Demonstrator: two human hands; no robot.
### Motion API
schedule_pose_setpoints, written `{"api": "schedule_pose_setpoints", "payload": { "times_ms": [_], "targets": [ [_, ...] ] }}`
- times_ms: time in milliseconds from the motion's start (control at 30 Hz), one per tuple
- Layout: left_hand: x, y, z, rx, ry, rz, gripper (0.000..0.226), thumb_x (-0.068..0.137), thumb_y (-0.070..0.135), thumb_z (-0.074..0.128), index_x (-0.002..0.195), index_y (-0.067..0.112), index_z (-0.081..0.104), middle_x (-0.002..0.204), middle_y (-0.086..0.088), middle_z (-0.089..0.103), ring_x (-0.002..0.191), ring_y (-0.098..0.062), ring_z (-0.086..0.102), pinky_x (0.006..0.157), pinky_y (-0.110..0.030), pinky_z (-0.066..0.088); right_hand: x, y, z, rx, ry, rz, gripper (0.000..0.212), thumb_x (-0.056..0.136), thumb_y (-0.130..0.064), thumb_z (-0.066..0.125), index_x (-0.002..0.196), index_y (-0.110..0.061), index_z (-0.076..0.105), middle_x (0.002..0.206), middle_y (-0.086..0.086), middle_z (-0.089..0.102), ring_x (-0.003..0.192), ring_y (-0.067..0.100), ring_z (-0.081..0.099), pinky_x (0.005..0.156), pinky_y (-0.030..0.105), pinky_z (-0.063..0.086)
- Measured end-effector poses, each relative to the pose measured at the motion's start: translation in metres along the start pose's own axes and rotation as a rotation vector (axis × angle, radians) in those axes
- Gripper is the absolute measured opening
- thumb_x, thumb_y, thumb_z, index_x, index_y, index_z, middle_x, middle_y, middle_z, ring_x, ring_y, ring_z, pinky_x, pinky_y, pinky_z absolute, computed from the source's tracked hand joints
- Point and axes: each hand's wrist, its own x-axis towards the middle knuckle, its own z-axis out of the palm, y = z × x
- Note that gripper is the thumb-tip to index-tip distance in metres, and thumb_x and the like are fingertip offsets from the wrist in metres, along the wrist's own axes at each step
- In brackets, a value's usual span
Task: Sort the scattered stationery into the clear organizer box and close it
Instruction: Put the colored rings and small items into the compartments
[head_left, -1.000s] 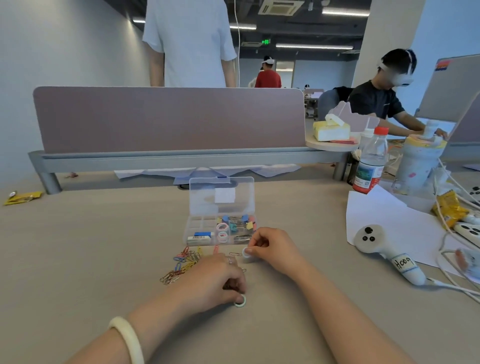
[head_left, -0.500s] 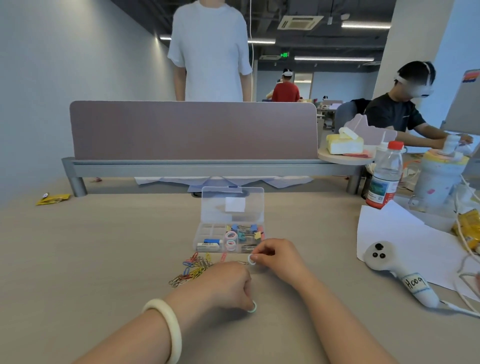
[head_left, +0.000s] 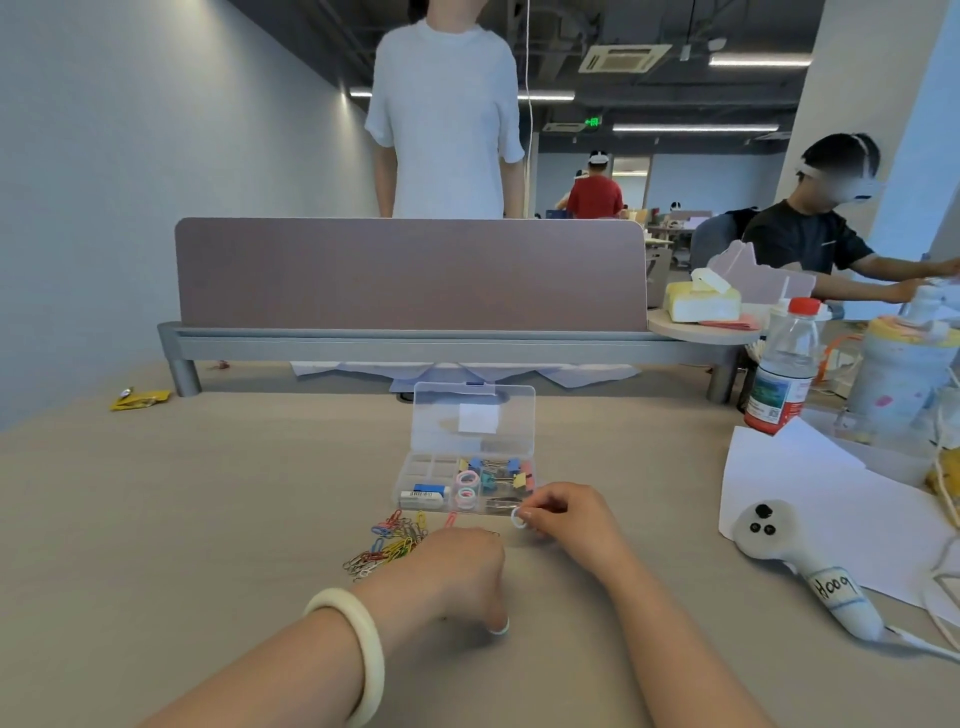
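Organizer box (head_left: 415, 470): one, lid raised, on the table (head_left: 208, 519) just beyond both hands.
Loose rings: two.
Right hand (head_left: 566, 519): fingers pinch the white ring (head_left: 518, 518) by the box's front edge.
Left hand (head_left: 452, 571): curled fingers cover the second ring (head_left: 500, 630); whether they grasp it cannot be told.
Paper clips (head_left: 389, 543): one pile, beside the left hand.
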Motion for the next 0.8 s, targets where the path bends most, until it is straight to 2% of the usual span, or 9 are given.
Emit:
{"api": "schedule_pose_setpoints", "payload": {
  "times_ms": [100, 233, 367, 500, 567, 633, 733, 800],
  "targets": [
    [0.000, -0.002, 0.004, -0.040, 0.018, -0.026, 0.033, 0.068, 0.035, 0.064, 0.084, 0.007, 0.067, 0.079, -0.005, 0.058, 0.077, -0.026, 0.056, 0.071, -0.035, 0.050, -0.001, 0.000, 0.001, 0.038, -0.016, -0.013, 0.018, 0.076, -0.007, 0.069, 0.064, -0.020, 0.066, 0.059, -0.005, 0.062, 0.045, -0.005, 0.052, 0.055, 0.014, 0.044],
    [-0.001, -0.003, 0.009, -0.098, 0.065, -0.031, 0.031, 0.066, 0.035, 0.064, 0.079, 0.007, 0.067, 0.088, -0.011, 0.068, 0.081, -0.028, 0.061, 0.074, -0.037, 0.053, -0.002, -0.001, 0.002, 0.046, -0.033, -0.022, 0.024, 0.077, -0.006, 0.069, 0.061, -0.023, 0.063, 0.059, -0.004, 0.061, 0.044, -0.006, 0.052, 0.053, 0.011, 0.043],
    [-0.002, -0.008, 0.006, -0.241, 0.101, -0.065, 0.024, 0.068, 0.030, 0.063, 0.078, 0.008, 0.066, 0.078, -0.008, 0.069, 0.069, -0.019, 0.056, 0.063, -0.029, 0.045, -0.004, -0.004, 0.001, 0.079, -0.045, -0.019, 0.022, 0.077, -0.007, 0.068, 0.062, -0.022, 0.064, 0.059, -0.004, 0.062, 0.046, -0.004, 0.053, 0.051, 0.010, 0.042],
    [0.001, -0.026, -0.005, -0.467, 0.264, -0.130, 0.008, 0.070, 0.023, 0.063, 0.063, 0.019, 0.064, 0.066, 0.004, 0.061, 0.067, -0.012, 0.056, 0.066, -0.026, 0.046, -0.006, -0.009, 0.001, 0.134, -0.088, -0.013, 0.014, 0.078, -0.011, 0.069, 0.067, -0.020, 0.066, 0.063, -0.003, 0.064, 0.057, 0.005, 0.054, 0.059, 0.017, 0.044],
    [0.004, -0.037, -0.006, -0.548, 0.380, -0.180, 0.014, 0.070, 0.020, 0.064, 0.056, 0.021, 0.060, 0.063, 0.006, 0.060, 0.065, -0.012, 0.055, 0.068, -0.028, 0.048, -0.007, -0.010, 0.002, 0.171, -0.104, -0.012, 0.011, 0.078, -0.011, 0.069, 0.070, -0.019, 0.068, 0.065, -0.002, 0.065, 0.059, 0.005, 0.054, 0.061, 0.018, 0.044],
    [0.008, -0.044, -0.004, -0.618, 0.462, -0.216, 0.017, 0.072, 0.018, 0.064, 0.055, 0.021, 0.059, 0.062, 0.005, 0.060, 0.063, -0.011, 0.054, 0.067, -0.029, 0.046, -0.009, -0.012, 0.004, 0.211, -0.114, -0.014, 0.008, 0.077, -0.011, 0.070, 0.072, -0.016, 0.069, 0.066, -0.001, 0.065, 0.055, 0.000, 0.054, 0.059, 0.013, 0.045],
    [0.009, -0.044, 0.002, -0.748, 0.528, -0.219, 0.023, 0.075, 0.017, 0.066, 0.054, 0.021, 0.058, 0.056, 0.009, 0.055, 0.054, -0.002, 0.049, 0.054, -0.015, 0.038, -0.011, -0.015, 0.006, 0.246, -0.126, -0.018, 0.002, 0.078, -0.009, 0.069, 0.076, -0.009, 0.069, 0.065, 0.000, 0.064, 0.049, -0.004, 0.052, 0.055, 0.009, 0.044],
    [0.012, -0.041, 0.005, -0.822, 0.548, -0.184, 0.026, 0.077, 0.017, 0.066, 0.052, 0.022, 0.057, 0.051, 0.011, 0.051, 0.048, 0.002, 0.045, 0.049, -0.011, 0.033, -0.012, -0.016, 0.009, 0.264, -0.121, -0.028, 0.002, 0.078, -0.006, 0.068, 0.076, -0.005, 0.068, 0.062, 0.000, 0.063, 0.047, -0.003, 0.051, 0.054, 0.009, 0.043]
  ]
}}
